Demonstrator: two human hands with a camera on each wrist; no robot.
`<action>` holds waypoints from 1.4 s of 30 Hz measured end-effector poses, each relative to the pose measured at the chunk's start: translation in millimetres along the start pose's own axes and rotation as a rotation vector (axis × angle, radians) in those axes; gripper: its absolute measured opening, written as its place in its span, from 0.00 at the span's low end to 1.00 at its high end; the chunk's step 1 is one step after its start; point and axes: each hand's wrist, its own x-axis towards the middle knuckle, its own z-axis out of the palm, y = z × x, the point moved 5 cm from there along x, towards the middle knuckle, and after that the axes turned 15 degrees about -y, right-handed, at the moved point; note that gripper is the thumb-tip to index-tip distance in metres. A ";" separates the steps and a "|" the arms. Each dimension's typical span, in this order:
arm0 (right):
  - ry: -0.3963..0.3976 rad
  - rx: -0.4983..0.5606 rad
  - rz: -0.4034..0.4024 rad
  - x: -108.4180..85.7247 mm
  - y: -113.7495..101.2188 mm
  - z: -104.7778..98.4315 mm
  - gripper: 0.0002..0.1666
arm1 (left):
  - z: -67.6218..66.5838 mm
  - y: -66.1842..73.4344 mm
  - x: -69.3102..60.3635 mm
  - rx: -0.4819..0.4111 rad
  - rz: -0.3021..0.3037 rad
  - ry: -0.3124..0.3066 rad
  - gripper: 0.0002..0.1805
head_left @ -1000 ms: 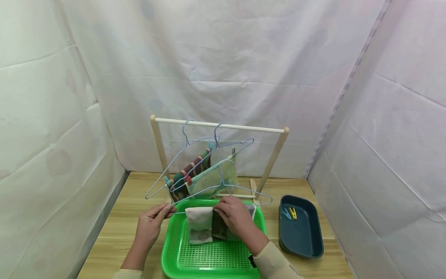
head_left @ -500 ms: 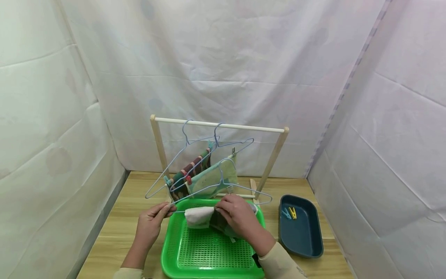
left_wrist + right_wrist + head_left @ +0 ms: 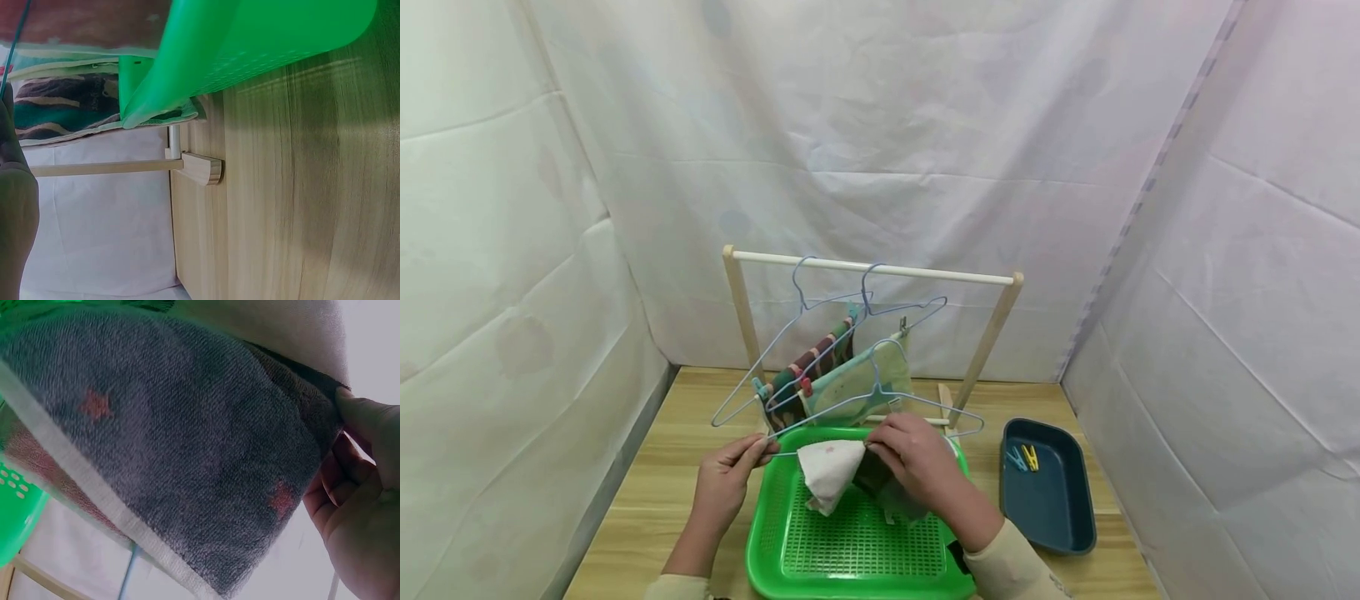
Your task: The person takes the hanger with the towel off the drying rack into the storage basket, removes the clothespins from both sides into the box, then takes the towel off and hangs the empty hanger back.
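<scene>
With the thumb and fingers of your right hand [image 3: 913, 458] you are pinching the cloth [image 3: 832, 472], which is draped over the lower bar of the blue hanger [image 3: 877, 385], while your left hand [image 3: 733, 467] pinches this hanger at its left corner, so the cloth is between your 2 hands. Below your grip is the green basket [image 3: 760, 533], and behind your grip the rack [image 3: 880, 270] carries 2 other hangers [image 3: 864, 300] with 1 camouflage cloth [image 3: 823, 367] and 1 pale green cloth [image 3: 850, 387]. To the right of your grip, well apart, a dark blue tray [image 3: 1048, 508] holds 2 clothespins [image 3: 1031, 458].
</scene>
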 end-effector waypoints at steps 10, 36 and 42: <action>-0.010 0.025 -0.045 -3.9 -4.8 -11.1 0.07 | 0.1 -0.7 1.0 0.008 -0.005 0.011 0.13; -0.009 0.021 -0.107 -9.4 -16.4 -32.6 0.09 | -0.3 -5.5 3.0 0.010 -0.005 0.010 0.12; 0.012 0.020 -0.111 -8.7 -16.0 -41.5 0.10 | -0.2 -5.7 2.5 0.012 0.001 0.005 0.13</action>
